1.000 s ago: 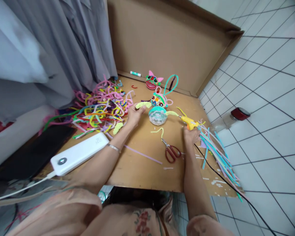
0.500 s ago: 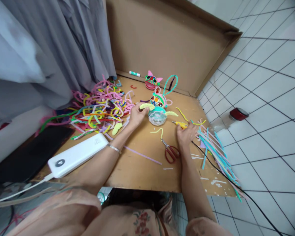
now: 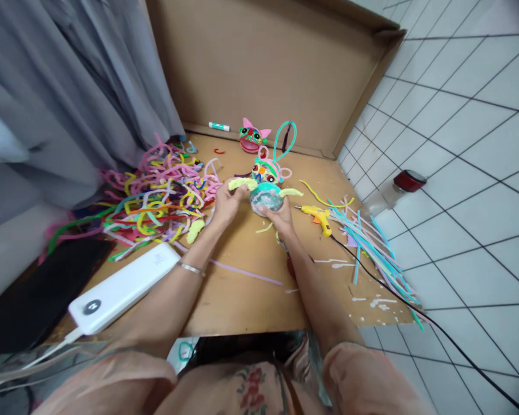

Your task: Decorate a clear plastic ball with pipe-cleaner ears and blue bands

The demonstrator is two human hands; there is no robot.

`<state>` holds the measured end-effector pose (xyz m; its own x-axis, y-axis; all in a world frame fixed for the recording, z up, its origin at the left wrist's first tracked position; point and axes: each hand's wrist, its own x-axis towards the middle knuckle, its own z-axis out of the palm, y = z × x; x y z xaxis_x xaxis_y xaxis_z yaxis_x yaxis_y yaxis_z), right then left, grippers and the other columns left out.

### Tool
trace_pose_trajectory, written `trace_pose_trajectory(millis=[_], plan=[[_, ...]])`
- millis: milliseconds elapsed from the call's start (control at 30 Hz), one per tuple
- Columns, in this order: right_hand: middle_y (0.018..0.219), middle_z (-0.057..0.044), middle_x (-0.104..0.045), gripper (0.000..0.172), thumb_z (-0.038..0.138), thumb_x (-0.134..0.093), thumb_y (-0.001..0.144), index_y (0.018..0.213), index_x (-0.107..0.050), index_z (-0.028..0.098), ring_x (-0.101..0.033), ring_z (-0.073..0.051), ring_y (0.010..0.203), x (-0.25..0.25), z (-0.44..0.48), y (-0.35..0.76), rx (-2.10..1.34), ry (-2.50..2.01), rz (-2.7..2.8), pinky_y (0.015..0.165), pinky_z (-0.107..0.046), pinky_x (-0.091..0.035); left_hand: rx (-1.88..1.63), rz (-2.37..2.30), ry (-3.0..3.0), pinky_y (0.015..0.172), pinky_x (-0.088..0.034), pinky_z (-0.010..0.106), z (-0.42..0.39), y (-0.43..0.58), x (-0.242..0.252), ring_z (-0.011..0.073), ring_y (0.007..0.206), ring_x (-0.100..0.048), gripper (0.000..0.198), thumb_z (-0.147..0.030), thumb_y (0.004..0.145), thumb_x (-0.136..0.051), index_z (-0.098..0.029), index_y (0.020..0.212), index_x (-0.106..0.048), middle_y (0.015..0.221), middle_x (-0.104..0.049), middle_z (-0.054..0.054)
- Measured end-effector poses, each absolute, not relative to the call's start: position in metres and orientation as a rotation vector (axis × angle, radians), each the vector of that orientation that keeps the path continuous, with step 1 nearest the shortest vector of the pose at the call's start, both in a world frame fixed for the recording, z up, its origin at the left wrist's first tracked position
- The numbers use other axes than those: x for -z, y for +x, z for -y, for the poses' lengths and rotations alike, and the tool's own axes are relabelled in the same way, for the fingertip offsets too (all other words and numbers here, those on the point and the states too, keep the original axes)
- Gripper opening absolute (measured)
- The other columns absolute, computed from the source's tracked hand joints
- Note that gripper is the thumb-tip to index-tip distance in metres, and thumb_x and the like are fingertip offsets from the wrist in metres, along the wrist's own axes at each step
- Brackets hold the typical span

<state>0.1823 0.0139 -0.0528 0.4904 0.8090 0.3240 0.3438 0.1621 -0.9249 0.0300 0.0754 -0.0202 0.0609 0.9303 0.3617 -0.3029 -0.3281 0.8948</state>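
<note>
Heaped by left edge of worktop (image 3: 233,300): fuzzy stems (image 3: 175,173). Pinched in left hand (image 3: 228,203): pale-yellow piece (image 3: 242,183). Gripped in right hand (image 3: 281,218), between back and front edges: teal-bodied figure (image 3: 264,200), beside piece. Toward right edge: glue gun (image 3: 322,216).

Nearside, room opens over 1 strip (image 3: 246,272); gun (image 3: 322,214) blocks right of right hand (image 3: 280,218), pipe cleaners (image 3: 164,190) left of left hand (image 3: 229,203).

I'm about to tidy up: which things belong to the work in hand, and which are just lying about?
Likely in the work:
figure, in the right hand
yellow piece, in the left hand
glue gun, close by

Seemingly just lying about:
power bank
marker
</note>
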Motion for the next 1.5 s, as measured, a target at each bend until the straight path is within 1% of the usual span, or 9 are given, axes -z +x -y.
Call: trace_pose_trajectory(millis=[100, 233, 333, 533, 700, 867, 1167, 1300, 1500], plan=[[0.106, -0.007, -0.068, 0.077, 0.048, -0.084, 0.051, 0.113, -0.05, 0.018, -0.067, -0.024, 0.095, 0.049, -0.009, 0.179, -0.587, -1.46, 1.005, 0.086, -0.04, -0.056, -1.485, -0.694, 1.256, 0.079, -0.05, 0.026, -0.077, 0.031, 0.023, 0.0157, 0.078, -0.064, 0.038, -0.044, 0.061, -0.082, -0.017, 0.082, -0.066, 0.082, -0.071, 0.004], [0.121, -0.013, -0.061, 0.085, 0.046, -0.085, 0.048, 0.121, -0.05, 0.018, -0.06, -0.03, 0.114, 0.043, 0.001, 0.174, -0.413, -1.601, 1.004, 0.098, -0.045, -0.05, -1.476, -0.719, 1.228, 0.078, -0.051, 0.027, -0.075, 0.032, 0.022, 0.0156, 0.077, -0.065, 0.037, -0.041, 0.058, -0.084, -0.017, 0.081, -0.067, 0.081, -0.072, 0.003], [0.121, -0.014, -0.058, 0.087, 0.044, -0.085, 0.049, 0.124, -0.051, 0.017, -0.055, -0.032, 0.119, 0.042, 0.007, 0.171, -0.307, -1.67, 1.089, 0.102, -0.045, -0.047, -1.484, -0.711, 1.223, 0.078, -0.052, 0.028, -0.072, 0.03, 0.018, 0.0151, 0.076, -0.065, 0.035, -0.037, 0.059, -0.084, -0.017, 0.081, -0.067, 0.08, -0.072, 0.003], [0.118, -0.012, -0.056, 0.083, 0.042, -0.086, 0.052, 0.123, -0.052, 0.018, -0.055, -0.031, 0.118, 0.043, 0.008, 0.169, -0.247, -1.681, 1.22, 0.103, -0.045, -0.046, -1.417, -0.648, 1.28, 0.078, -0.054, 0.03, -0.068, 0.023, 0.011, 0.016, 0.074, -0.066, 0.031, -0.036, 0.06, -0.085, -0.016, 0.078, -0.068, 0.079, -0.073, 0.003], [0.119, -0.013, -0.056, 0.087, 0.042, -0.087, 0.053, 0.128, -0.05, 0.017, -0.054, -0.031, 0.119, 0.047, 0.006, 0.17, -0.21, -1.674, 1.226, 0.102, -0.044, -0.046, -1.4, -0.636, 1.288, 0.081, -0.054, 0.031, -0.07, 0.021, 0.012, 0.0165, 0.076, -0.067, 0.028, -0.033, 0.063, -0.083, -0.015, 0.079, -0.07, 0.082, -0.074, 0.005], [0.12, -0.013, -0.057, 0.09, 0.043, -0.085, 0.055, 0.133, -0.047, 0.018, -0.054, -0.031, 0.12, 0.05, 0.004, 0.172, -0.218, -1.676, 1.214, 0.103, -0.045, -0.045, -1.431, -0.621, 1.319, 0.079, -0.052, 0.028, -0.069, 0.022, 0.015, 0.015, 0.076, -0.066, 0.023, -0.03, 0.066, -0.082, -0.016, 0.079, -0.069, 0.081, -0.073, 0.004], [0.118, -0.013, -0.056, 0.08, 0.044, -0.084, 0.056, 0.125, -0.054, 0.018, -0.056, -0.03, 0.116, 0.044, 0.007, 0.172, -0.27, -1.675, 1.193, 0.099, -0.044, -0.047, -1.404, -0.638, 1.379, 0.079, -0.051, 0.028, -0.072, 0.022, 0.022, 0.0163, 0.078, -0.064, 0.034, -0.044, 0.065, -0.083, -0.018, 0.081, -0.067, 0.082, -0.071, 0.003], [0.116, -0.012, -0.056, 0.078, 0.045, -0.085, 0.054, 0.121, -0.055, 0.018, -0.056, -0.03, 0.113, 0.044, 0.007, 0.173, -0.267, -1.656, 1.192, 0.099, -0.045, -0.047, -1.418, -0.614, 1.411, 0.077, -0.05, 0.027, -0.072, 0.023, 0.021, 0.0149, 0.075, -0.062, 0.029, -0.041, 0.067, -0.081, -0.018, 0.078, -0.068, 0.08, -0.07, 0.003], [0.118, -0.012, -0.056, 0.079, 0.046, -0.084, 0.055, 0.122, -0.054, 0.019, -0.055, -0.031, 0.116, 0.045, 0.006, 0.173, -0.286, -1.652, 1.191, 0.1, -0.045, -0.046, -1.424, -0.626, 1.435, 0.075, -0.05, 0.027, -0.074, 0.026, 0.024, 0.015, 0.074, -0.062, 0.027, -0.038, 0.068, -0.079, -0.017, 0.078, -0.067, 0.079, -0.069, 0.002]])
